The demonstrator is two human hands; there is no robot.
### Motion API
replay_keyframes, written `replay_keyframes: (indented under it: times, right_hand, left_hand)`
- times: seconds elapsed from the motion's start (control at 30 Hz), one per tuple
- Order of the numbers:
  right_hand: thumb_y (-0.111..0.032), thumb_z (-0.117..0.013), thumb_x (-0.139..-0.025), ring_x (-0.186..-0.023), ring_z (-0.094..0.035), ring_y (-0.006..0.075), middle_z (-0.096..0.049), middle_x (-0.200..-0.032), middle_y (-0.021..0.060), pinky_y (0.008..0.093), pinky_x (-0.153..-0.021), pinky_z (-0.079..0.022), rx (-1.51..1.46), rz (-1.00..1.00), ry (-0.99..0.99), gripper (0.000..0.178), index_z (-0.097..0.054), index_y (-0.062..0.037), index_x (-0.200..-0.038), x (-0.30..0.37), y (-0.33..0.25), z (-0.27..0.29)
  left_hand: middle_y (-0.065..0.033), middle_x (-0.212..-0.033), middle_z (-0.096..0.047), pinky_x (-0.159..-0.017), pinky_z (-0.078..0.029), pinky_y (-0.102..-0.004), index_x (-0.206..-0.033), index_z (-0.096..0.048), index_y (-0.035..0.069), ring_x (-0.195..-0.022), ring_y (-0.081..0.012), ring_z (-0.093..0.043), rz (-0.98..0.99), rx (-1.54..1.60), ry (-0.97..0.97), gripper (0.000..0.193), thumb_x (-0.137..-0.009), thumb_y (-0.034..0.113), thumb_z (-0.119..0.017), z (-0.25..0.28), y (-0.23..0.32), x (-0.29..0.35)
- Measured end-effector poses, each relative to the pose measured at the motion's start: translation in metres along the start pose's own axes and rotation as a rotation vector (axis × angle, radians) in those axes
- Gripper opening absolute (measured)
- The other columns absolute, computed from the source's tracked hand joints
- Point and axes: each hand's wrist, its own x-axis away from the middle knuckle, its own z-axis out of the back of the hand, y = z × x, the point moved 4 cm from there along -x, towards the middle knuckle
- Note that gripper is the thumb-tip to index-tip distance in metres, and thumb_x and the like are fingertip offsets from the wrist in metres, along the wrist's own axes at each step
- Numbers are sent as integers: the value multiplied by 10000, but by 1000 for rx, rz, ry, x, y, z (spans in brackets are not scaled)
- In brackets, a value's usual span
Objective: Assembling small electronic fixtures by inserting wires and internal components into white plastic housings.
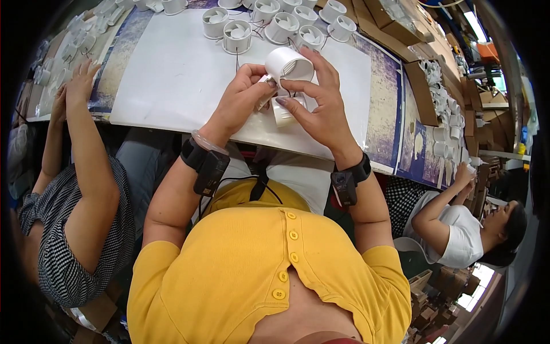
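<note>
A white plastic cylinder [282, 62], open at the end, is held above the near edge of the white work board. My right hand [326, 112] is closed on it, fingers curved round its right side and underneath. My left hand [240, 100] pinches a small white piece [264, 96] against the cylinder's lower left; the fingers partly hide its shape. A thin dark wire shows between my hands. Just below my right thumb is a pale, glossy round thing [283, 117], partly covered, whose kind I cannot make out.
Several small white fans [237, 37] with thin wires stand at the board's [166, 74] far side. Cardboard boxes [421, 94] and more white parts line the right. A co-worker's hands [80, 83] are at the left; another person [458, 229] sits at the right.
</note>
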Motion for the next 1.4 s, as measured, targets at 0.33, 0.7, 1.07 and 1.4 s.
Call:
replay_keyframes:
  times: [0.33, 0.7, 1.07, 1.4]
  right_hand:
    - [-79, -757, -753, -1352, -364, 297, -485, -1419, 72, 405, -1095, -324, -29, 19, -56, 159, -757, -126, -905, -6, 27, -2]
    - [-93, -769, -752, -1349, -374, 292, -519, -1399, 54, 406, -1095, -329, -20, 93, -26, 135, -758, -125, -884, -7, 30, 1]
    - [-113, -746, -792, -1324, -394, 285, -490, -1409, 78, 398, -1081, -351, -24, -106, 8, 118, -755, -116, -910, 3, 34, -5]
    - [-119, -738, -800, -1299, -407, 306, -481, -1411, 103, 403, -1069, -349, -107, -89, 12, 151, -746, -115, -951, 3, 35, -8]
  left_hand:
    - [-73, -987, -607, -649, -492, -222, -1222, -412, -25, -780, -82, -574, -15, -378, -43, 345, -964, 139, -573, -4, 2, -3]
    - [-104, -945, -614, -578, -485, -220, -1174, -405, -38, -683, -81, -571, -52, -342, -15, 351, -938, 129, -603, -4, 0, -4]
    - [-113, -950, -609, -567, -476, -222, -1179, -385, -46, -653, -87, -565, -59, -353, 27, 394, -921, 139, -619, -5, 0, -3]
    - [-115, -957, -620, -557, -478, -222, -1193, -374, -45, -644, -87, -565, -53, -299, 31, 412, -947, 197, -600, -8, 1, -5]
